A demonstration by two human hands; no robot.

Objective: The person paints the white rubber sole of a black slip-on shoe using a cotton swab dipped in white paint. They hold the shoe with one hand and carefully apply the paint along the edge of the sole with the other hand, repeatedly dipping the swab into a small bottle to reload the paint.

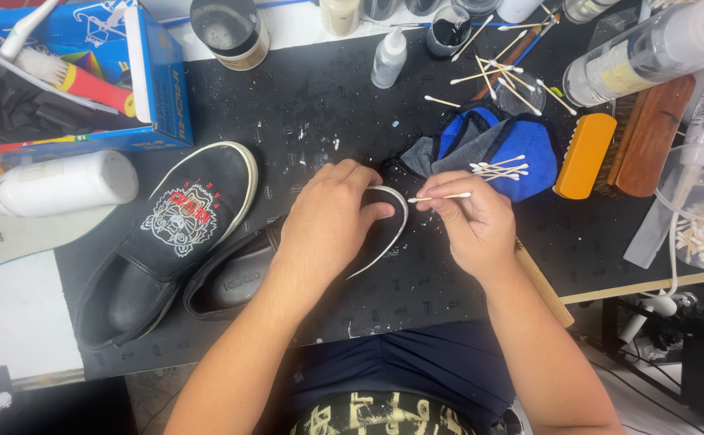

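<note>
My left hand (332,216) presses down on the toe of a black slip-on shoe with a white sole edge (235,278), holding it on the black mat (311,105). My right hand (468,221) pinches a cotton swab (440,196) whose tip touches the white toe edge of that shoe. A second black slip-on shoe (167,234) with an embroidered tiger head lies to the left, toe pointing away from me.
A blue and grey cloth (489,141) holds several used swabs. An orange brush (584,155), wooden brushes, a white bottle (58,184), a blue box (154,80), jars, a small dropper bottle (388,58) and a spray bottle (650,52) surround the mat.
</note>
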